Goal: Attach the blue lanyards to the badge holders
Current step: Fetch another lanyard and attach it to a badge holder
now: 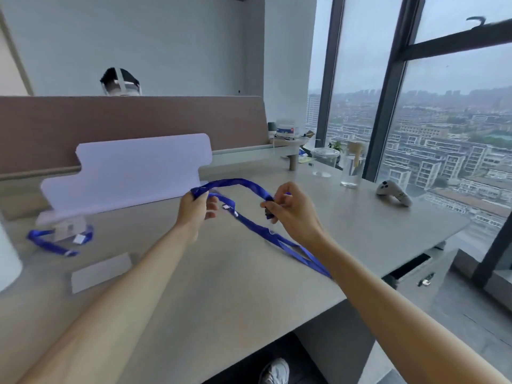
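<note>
The blue lanyard point(238, 184) arches above the desk point(221, 295) between both hands, its loose length trailing toward the near edge. The left hand point(194, 212) grips the strap in curled fingers; the right hand point(291, 214) pinches its dark clip point(268, 212). At far left lies a second lanyard point(47, 245) with a badge holder point(69, 227) (blurred). A controller point(393, 193) rests by the window.

Two blue lanyards point(235, 184) point(47, 245), two badge holders point(69, 225) point(101, 271), two hands point(194, 209) point(291, 209).
</note>
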`<move>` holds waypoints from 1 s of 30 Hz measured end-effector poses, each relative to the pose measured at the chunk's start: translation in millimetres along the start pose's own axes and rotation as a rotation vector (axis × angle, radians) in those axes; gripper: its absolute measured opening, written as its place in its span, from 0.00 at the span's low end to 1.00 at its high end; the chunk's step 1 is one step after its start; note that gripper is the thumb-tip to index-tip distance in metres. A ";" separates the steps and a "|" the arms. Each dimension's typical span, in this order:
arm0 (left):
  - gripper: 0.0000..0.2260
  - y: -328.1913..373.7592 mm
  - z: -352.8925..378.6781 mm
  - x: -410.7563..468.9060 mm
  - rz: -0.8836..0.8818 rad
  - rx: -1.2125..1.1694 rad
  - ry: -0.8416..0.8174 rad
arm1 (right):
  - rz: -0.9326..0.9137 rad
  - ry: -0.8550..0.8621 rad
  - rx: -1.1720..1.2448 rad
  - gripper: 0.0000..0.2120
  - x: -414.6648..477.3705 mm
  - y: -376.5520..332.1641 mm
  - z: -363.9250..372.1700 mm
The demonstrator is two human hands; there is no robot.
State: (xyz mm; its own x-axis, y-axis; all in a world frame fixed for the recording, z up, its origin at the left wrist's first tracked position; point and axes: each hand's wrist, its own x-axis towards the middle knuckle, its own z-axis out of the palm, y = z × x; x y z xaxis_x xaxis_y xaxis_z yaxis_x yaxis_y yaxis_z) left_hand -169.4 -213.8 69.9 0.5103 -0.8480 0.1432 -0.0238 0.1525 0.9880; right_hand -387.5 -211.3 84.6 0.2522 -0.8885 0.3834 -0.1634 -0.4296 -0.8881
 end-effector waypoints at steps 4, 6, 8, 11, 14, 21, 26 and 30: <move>0.10 -16.4 -87.4 18.1 -0.080 0.237 0.066 | -0.025 -0.138 -0.085 0.09 -1.0 5.4 78.3; 0.27 -26.2 -124.7 19.2 -0.154 0.606 -0.023 | 0.002 -0.199 -0.099 0.12 -4.0 8.6 113.1; 0.38 -39.3 -154.8 11.1 -0.120 0.869 -0.098 | 0.034 -0.237 -0.094 0.12 -4.4 13.0 141.0; 0.35 -54.5 -189.0 -14.0 -0.040 0.983 -0.156 | 0.109 -0.250 -0.038 0.08 -1.0 21.0 174.3; 0.22 -60.8 -218.7 -32.7 0.096 1.143 -0.133 | 0.201 -0.264 0.096 0.05 1.5 28.0 208.2; 0.14 -63.2 -244.0 -47.3 0.190 1.165 -0.065 | 0.175 -0.390 0.147 0.10 20.0 23.1 266.6; 0.14 -65.6 -244.8 -42.7 0.265 1.187 -0.033 | 0.134 -0.489 0.167 0.15 29.2 30.1 272.1; 0.12 -72.3 -247.8 -41.9 0.304 1.224 0.003 | -0.103 -0.430 -0.389 0.14 29.3 40.1 280.9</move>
State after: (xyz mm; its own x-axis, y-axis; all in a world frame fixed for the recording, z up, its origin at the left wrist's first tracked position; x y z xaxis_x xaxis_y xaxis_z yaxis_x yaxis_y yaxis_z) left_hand 24.0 -63.6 -21.8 0.3460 -0.8599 0.3753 -0.9187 -0.2292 0.3216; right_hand -118.7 -209.3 -11.0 0.6362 -0.7289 0.2529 -0.4353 -0.6098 -0.6623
